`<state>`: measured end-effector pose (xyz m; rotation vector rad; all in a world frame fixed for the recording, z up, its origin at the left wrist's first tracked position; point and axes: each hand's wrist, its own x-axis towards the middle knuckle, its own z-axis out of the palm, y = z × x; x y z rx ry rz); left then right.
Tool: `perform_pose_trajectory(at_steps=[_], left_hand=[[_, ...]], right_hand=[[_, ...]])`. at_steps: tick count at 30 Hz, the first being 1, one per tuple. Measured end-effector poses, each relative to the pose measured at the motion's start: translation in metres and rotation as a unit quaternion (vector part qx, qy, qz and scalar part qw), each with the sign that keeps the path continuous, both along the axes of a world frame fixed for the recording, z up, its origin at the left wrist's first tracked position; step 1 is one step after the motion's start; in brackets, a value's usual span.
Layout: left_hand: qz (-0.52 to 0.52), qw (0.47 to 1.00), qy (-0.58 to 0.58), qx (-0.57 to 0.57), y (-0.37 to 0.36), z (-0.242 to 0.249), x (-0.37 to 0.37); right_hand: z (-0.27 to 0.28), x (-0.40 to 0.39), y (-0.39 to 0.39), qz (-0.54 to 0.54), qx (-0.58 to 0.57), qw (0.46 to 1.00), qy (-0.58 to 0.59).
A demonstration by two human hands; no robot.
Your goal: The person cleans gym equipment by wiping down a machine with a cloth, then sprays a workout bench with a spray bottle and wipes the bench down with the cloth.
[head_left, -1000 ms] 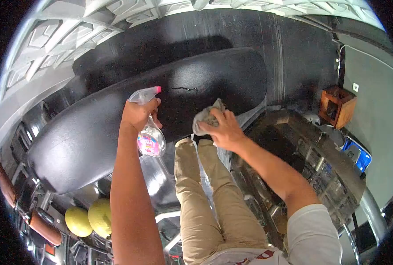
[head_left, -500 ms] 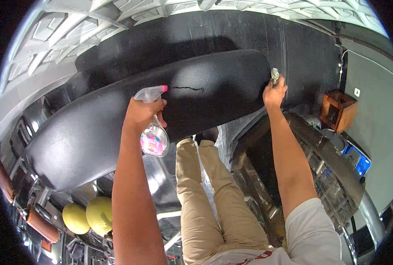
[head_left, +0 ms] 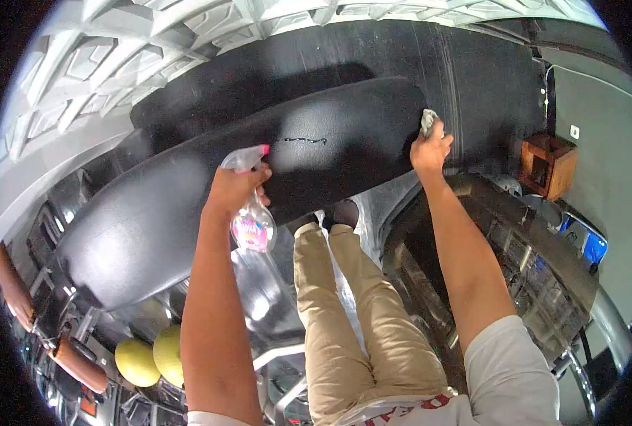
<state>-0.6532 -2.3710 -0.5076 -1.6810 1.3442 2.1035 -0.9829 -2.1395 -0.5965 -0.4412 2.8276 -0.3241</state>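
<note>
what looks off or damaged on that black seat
The black seat has a dark, wavy line near the spray bottle. It breaks an otherwise smooth surface; whether it's a tear or liquid, I can't tell.

The clear plastic spray bottle with a pink nozzle tip and a pink-and-blue label (head_left: 253,228) is held by its trigger head in the left hand (head_left: 243,186), over the near edge of the cushion, slightly tilted, its nozzle pointing right. The crumpled pale grey cloth (head_left: 429,123) is bunched in the fingers of the right hand (head_left: 431,149) at the right end of the cushion, its contact with the surface unclear. The long black padded cushion with rounded ends (head_left: 152,220) lies slantwise, glossy, with a thin dark wavy mark (head_left: 304,140) on top.
</note>
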Motion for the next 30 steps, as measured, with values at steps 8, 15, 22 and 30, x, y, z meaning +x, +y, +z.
perform_pose_trajectory(at_steps=[8, 15, 22, 30], left_hand=[[0.02, 0.996, -0.044, -0.08, -0.005, 0.048, 0.079], [0.11, 0.991, -0.065, -0.046, 0.0, 0.015, 0.098], [0.145, 0.986, -0.068, -0.049, -0.004, 0.024, 0.085], [0.108, 0.989, -0.097, -0.014, -0.013, 0.014, 0.092]], right_hand=[[0.0, 0.009, 0.01, 0.005, 0.008, 1.0, -0.007], [0.01, 0.021, -0.002, -0.012, 0.055, 0.998, -0.02], [0.004, 0.069, -0.001, 0.098, -0.079, 0.992, 0.018], [0.022, 0.099, -0.002, 0.247, -0.107, 0.963, -0.029]])
